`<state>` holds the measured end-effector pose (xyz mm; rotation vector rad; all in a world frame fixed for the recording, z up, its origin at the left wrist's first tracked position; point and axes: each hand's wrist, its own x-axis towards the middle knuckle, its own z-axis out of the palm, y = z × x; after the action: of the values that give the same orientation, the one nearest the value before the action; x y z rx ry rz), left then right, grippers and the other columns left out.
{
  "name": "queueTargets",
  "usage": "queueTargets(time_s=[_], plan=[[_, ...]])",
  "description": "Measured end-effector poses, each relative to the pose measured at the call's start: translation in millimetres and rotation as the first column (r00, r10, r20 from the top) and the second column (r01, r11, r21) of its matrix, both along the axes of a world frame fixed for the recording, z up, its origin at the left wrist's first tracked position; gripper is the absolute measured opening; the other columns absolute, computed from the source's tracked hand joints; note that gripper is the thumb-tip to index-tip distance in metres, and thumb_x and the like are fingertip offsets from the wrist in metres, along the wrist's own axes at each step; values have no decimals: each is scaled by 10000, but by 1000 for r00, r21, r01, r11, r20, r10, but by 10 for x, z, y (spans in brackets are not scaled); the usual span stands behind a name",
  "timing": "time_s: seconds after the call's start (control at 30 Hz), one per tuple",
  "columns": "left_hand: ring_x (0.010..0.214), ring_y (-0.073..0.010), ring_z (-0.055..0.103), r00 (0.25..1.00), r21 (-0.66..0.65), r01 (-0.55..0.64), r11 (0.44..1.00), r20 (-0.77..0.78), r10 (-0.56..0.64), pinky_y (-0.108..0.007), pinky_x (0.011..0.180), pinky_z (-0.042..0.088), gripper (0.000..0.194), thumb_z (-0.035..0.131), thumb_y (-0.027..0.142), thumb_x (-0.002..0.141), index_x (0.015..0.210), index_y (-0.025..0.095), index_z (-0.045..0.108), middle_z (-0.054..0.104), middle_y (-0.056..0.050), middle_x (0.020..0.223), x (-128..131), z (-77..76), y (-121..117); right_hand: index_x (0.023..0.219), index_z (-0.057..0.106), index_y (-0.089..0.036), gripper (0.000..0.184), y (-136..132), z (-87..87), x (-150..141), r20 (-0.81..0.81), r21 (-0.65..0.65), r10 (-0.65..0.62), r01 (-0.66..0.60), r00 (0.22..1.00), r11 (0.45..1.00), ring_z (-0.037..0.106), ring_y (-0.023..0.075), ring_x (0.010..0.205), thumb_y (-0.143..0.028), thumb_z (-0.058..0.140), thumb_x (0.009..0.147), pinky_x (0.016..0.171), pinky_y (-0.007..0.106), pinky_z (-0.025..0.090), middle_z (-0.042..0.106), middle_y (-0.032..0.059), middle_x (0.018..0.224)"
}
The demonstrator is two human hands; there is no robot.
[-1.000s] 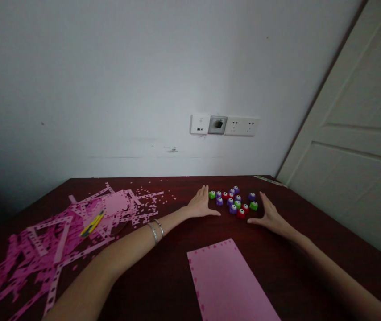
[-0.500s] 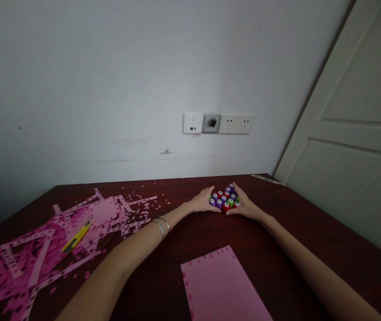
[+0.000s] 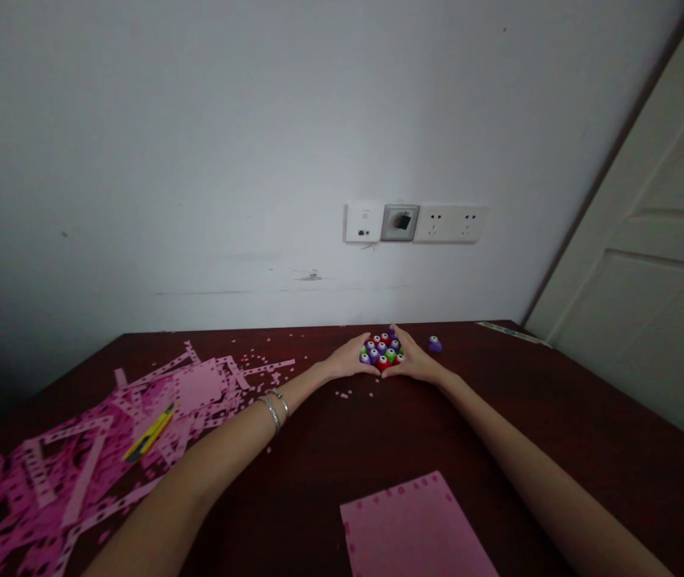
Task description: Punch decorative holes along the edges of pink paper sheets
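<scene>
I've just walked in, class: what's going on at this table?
A person's left hand and right hand cup a tight cluster of small red, green and purple pieces on the table. One purple piece sits apart, right of the right hand. A pink sheet lies nearer the person; on the left, a yellow tool rests on pink paper scraps.

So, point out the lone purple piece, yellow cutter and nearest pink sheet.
Lone purple piece [image 3: 435, 346]: head view, body.
Yellow cutter [image 3: 150, 433]: head view, handle.
Nearest pink sheet [image 3: 412, 532]: head view, visible middle.
</scene>
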<state>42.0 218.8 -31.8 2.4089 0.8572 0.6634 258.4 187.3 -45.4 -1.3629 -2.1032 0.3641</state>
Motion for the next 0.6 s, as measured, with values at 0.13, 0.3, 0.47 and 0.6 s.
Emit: queueTargets(time_s=[0.13, 0.3, 0.47, 0.6], plan=[[1237, -304, 353, 997, -23, -78, 997, 5, 78, -426, 1018, 279, 971, 702, 538, 566, 1346, 157, 266, 353, -159, 1369, -247, -19, 128, 1422, 38, -141, 1221, 148, 25, -251, -4, -9, 12, -12, 1000, 1000, 115, 304, 1335, -601, 698, 504, 1061, 466, 166, 139, 205, 1449], [1216, -296, 378, 993, -17, -112, 994, 25, 112, -429, 1002, 297, 905, 686, 510, 606, 1334, 158, 279, 394, -155, 1341, -480, -5, 229, 1419, 39, -102, 1222, 333, 23, -530, -10, -1, 31, -31, 999, 1000, 150, 292, 1326, -604, 690, 514, 1063, 431, 178, 159, 224, 1433], [1141, -290, 450, 991, 15, -127, 992, 49, 126, -430, 966, 341, 841, 691, 501, 602, 1278, 137, 348, 462, -158, 1270, -596, 64, 242, 1416, 47, -93, 1222, 374, 64, -697, 39, -3, 3, -3, 999, 1000, 118, 310, 1330, -622, 677, 513, 1058, 449, 175, 140, 234, 1436], [1215, -299, 373, 973, 78, -229, 970, 56, 225, -449, 1005, 300, 815, 649, 457, 667, 1309, 102, 295, 392, -186, 1326, -614, 133, 130, 1420, 71, -152, 1146, 187, 209, -543, 118, 99, -1, -11, 993, 995, 135, 308, 1329, -619, 659, 555, 1047, 480, 190, 161, 196, 1444]])
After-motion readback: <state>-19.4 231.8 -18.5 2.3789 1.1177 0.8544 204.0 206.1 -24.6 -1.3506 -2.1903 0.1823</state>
